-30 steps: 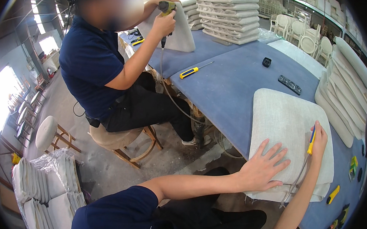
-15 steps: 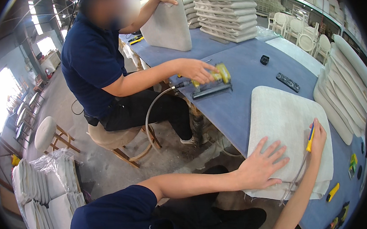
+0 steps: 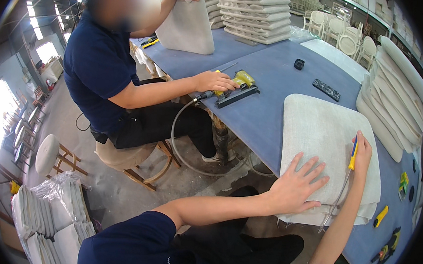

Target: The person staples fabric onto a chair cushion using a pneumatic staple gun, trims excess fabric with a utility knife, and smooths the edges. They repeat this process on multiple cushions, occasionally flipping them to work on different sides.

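Pneumatic staple gun [image 3: 245,78], head view: raised beside the upright pad [image 3: 188,32] one second ago, now lowered onto the blue worktable [image 3: 266,126] under the co-worker's hand [image 3: 214,82]; its air hose [image 3: 173,129] loops below the table edge.
Fabric-covered seat pad [image 3: 319,127]: flat on the worktable at the edge nearest me, with loose, frayed cloth along its near side.
My left hand [image 3: 296,184]: palm down on the seat pad, fingers spread wide, nothing grasped.
My right hand [image 3: 363,155]: fingers closed around the blue-and-yellow handle of a screwdriver [image 3: 351,162], above the right part of the seat pad.
Screwdriver shank: slants toward me to the frayed cloth; whether its tip touches, I cannot tell.
Leaning pads [image 3: 388,100]: grouped just beyond the seat pad, to my right.
Yellow utility knife [image 3: 381,216]: on the worktable, right of my right forearm.
Oblong black object [image 3: 326,90]: beyond the seat pad's far edge, near a small black item [image 3: 299,64].
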Action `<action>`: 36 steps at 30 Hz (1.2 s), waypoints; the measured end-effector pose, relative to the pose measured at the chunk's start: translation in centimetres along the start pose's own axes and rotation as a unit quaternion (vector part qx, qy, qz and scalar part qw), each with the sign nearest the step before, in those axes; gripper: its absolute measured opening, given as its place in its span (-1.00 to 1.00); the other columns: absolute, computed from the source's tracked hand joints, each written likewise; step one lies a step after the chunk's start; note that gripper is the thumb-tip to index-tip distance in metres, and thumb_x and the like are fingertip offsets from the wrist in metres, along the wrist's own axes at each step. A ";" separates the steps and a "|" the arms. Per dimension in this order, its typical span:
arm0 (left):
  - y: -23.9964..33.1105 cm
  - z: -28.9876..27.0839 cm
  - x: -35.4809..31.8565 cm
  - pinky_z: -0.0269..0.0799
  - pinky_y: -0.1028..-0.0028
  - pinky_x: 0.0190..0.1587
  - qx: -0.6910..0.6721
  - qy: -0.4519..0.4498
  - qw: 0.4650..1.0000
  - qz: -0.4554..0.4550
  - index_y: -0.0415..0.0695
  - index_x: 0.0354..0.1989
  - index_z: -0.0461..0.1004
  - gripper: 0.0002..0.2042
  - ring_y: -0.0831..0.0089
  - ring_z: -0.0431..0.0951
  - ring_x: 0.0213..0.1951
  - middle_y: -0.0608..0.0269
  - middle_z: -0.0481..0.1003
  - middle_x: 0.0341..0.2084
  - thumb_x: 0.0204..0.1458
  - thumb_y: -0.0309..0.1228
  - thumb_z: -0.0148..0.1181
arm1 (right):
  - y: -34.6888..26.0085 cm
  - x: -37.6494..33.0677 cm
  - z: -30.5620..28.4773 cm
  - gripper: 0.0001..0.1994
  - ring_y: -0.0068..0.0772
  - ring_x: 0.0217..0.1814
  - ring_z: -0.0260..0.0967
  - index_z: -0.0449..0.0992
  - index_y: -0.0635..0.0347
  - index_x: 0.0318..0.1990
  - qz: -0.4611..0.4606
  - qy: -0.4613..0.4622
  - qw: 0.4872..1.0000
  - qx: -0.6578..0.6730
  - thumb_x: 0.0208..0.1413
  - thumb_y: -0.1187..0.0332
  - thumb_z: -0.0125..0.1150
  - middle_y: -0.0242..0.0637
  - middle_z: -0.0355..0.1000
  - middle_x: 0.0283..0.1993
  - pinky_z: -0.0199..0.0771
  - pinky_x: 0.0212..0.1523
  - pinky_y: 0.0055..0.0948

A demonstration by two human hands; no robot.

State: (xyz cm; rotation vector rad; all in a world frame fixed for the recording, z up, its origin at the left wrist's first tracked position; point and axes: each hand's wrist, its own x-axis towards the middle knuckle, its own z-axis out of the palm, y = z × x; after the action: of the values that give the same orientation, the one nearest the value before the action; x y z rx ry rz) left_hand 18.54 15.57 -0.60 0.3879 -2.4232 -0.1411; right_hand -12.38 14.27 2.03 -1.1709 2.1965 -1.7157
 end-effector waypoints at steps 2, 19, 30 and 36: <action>-0.1 0.0 -0.1 -0.06 -0.26 0.53 -0.005 0.001 1.000 -0.001 -0.02 0.36 0.45 -0.32 0.00 0.18 0.51 0.01 0.31 0.43 0.21 0.19 0.19 | 0.0 -0.2 0.0 -0.45 -0.59 -0.44 0.22 0.52 0.20 -0.41 -0.004 -0.003 1.000 -0.005 0.38 -0.15 0.18 -0.42 0.31 -0.49 0.24 -0.37 -0.46; 7.1 -11.3 0.4 0.31 0.24 0.33 -0.815 -0.025 0.563 0.136 -0.27 0.30 0.44 -0.59 0.24 0.49 0.20 0.05 0.50 0.15 0.33 -0.40 0.06 | 1.9 1.3 0.0 -0.45 -0.62 -0.50 0.23 0.52 0.17 -0.42 -0.002 -0.011 1.000 0.022 0.37 -0.17 0.20 -0.45 0.29 -0.51 0.22 -0.43 -0.50; 11.8 -11.1 0.9 0.44 0.18 0.17 -0.909 0.049 0.330 0.250 -0.43 0.09 0.51 -0.71 0.09 0.55 0.09 -0.10 0.54 0.02 0.29 -0.57 -0.04 | 0.8 0.6 -0.3 -0.45 -0.61 -0.48 0.25 0.54 0.16 -0.39 0.014 -0.009 0.999 0.027 0.35 -0.19 0.21 -0.43 0.30 -0.48 0.23 -0.42 -0.50; 12.4 -11.1 1.2 0.46 0.21 0.10 -0.894 0.105 0.345 0.267 -0.43 0.10 0.50 -0.70 0.11 0.56 0.05 -0.12 0.53 0.04 0.27 -0.62 -0.05 | -0.4 -0.2 0.0 -0.45 -0.60 -0.46 0.28 0.55 0.18 -0.38 0.027 -0.001 0.999 0.025 0.35 -0.18 0.21 -0.42 0.33 -0.47 0.28 -0.40 -0.50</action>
State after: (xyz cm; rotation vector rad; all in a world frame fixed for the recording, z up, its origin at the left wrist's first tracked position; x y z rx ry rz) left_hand 21.78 26.96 11.10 -1.2640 -0.7134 -1.9162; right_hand -12.07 14.34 2.29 -1.0901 2.1495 -1.7371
